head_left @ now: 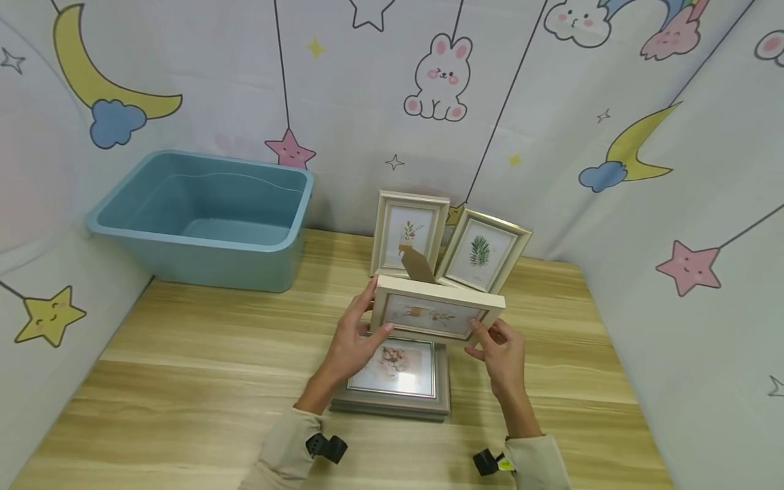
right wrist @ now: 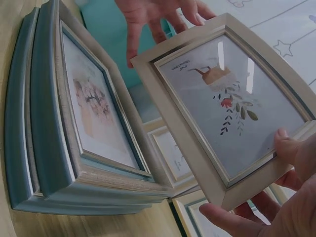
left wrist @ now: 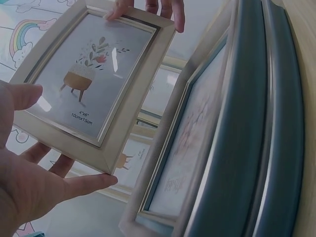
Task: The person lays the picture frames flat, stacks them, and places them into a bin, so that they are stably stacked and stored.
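A cream picture frame [head_left: 441,289] is held on its side in both hands, over the far edge of a frame stack. Its potted-plant print [left wrist: 98,64] faces the person, and a brown easel flap [head_left: 419,264] sticks out behind. My left hand [head_left: 352,344] grips the left end, thumb on the front and fingers behind and below. At the other end my right hand [head_left: 503,357] pinches the border, its thumb [right wrist: 286,143] over the glass edge. Below lie stacked grey-blue picture frames [right wrist: 47,108], the upper one with a pink flower print [head_left: 395,361].
Behind the held frame stand two picture frames, one cream with a plant print [head_left: 409,228] and one gold-edged with a green leaf print [head_left: 480,250]. A blue plastic tub [head_left: 220,262] sits at the back left of the wooden table [head_left: 202,381]. Patterned cloth [head_left: 367,95] hangs behind.
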Demonstrator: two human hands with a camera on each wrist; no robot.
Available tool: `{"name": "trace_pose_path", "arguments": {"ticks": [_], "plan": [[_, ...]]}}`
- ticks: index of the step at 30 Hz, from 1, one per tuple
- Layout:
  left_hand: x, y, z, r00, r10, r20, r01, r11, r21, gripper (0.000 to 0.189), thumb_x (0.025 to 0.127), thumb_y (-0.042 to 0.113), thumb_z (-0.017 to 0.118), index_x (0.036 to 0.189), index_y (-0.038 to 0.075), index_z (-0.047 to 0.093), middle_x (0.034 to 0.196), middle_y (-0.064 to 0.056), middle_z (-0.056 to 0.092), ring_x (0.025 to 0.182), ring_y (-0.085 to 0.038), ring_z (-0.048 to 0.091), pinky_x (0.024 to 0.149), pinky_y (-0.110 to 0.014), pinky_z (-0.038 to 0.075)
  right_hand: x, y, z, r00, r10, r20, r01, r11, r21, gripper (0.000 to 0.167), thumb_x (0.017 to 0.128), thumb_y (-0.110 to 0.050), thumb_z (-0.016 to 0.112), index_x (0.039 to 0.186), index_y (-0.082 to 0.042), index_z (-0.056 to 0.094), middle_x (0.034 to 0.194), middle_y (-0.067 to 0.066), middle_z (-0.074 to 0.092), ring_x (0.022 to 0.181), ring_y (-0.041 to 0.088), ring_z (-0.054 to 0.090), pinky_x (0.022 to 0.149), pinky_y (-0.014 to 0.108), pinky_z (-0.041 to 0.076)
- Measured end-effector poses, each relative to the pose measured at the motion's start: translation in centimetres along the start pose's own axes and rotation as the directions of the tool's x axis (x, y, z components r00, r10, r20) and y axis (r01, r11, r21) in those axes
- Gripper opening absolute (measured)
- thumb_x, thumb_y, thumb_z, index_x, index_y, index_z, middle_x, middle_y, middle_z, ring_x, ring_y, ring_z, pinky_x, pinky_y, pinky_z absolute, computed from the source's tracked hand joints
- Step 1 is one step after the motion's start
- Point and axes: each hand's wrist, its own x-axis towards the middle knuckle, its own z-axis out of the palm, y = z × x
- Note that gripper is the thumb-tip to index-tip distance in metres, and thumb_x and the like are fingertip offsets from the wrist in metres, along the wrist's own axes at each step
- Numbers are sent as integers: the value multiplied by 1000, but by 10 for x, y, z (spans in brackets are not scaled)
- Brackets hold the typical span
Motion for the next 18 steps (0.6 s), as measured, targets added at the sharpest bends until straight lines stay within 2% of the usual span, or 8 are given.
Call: {"name": "trace_pose_path", "arguments": {"ticks": [4,7,10,14,18], "plan": [[0,-1,-7,999,-5,43,3,999,33,81,93,5,67,160,12,22,154,-22,39,136,-45,42,101,-65,47,-2,5,2,1000,-19,-2,19,999,45,33,93,-6,69,120,12,64,96,0,69,91,12,70,73,41,62],[2,1,-12,996,-20,82,14,997,72,85,93,10,69,161,16,18,163,-18,28,146,-44,32,111,-68,34,-3,12,5,996,-84,-10,84,993,81,28,92,-1,68,116,13,65,94,-2,71,90,13,71,72,40,62],[5,5,-17,992,-31,119,20,995,93,94,91,14,73,162,21,12,167,-14,18,152,-41,21,117,-67,23,-4,19,9,987,-157,-30,159,979,130,23,91,3,68,109,17,65,91,-1,72,86,14,72,72,39,62],[14,8,-20,986,7,167,-19,997,69,107,84,13,80,162,29,7,167,-9,20,153,-37,20,119,-65,21,-8,26,14,969,-243,-49,248,948,200,18,91,8,66,100,22,61,88,3,71,78,15,71,73,38,62],[25,11,-24,968,84,238,-90,996,13,119,79,16,85,162,31,1,168,-6,19,153,-35,19,119,-67,18,-14,34,17,939,-343,-38,342,909,239,9,90,12,64,93,20,63,92,2,69,78,13,71,75,36,61]]}}
